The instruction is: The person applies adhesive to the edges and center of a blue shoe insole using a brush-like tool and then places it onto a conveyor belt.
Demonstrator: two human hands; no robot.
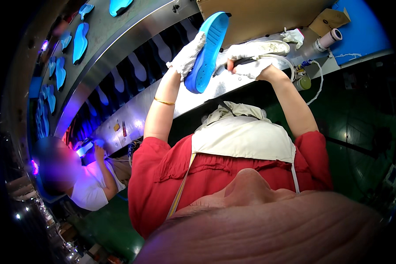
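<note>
My left hand, in a white glove, grips a blue shoe sole by its edge. The sole is tilted up above the metal bench, its recessed, dotted inner face turned toward me. To the right of it, my gloved right hand is closed around a thin dark piece that I cannot make out. One bare fingertip pokes out of that glove. Just beyond this hand lies a pale shoe sole, partly hidden by the glove.
A conveyor belt with blue soles curves along the left, above a rack of pale soles. Cardboard, a spare glove, a spool and a white hose are beyond my right hand. A co-worker works at left.
</note>
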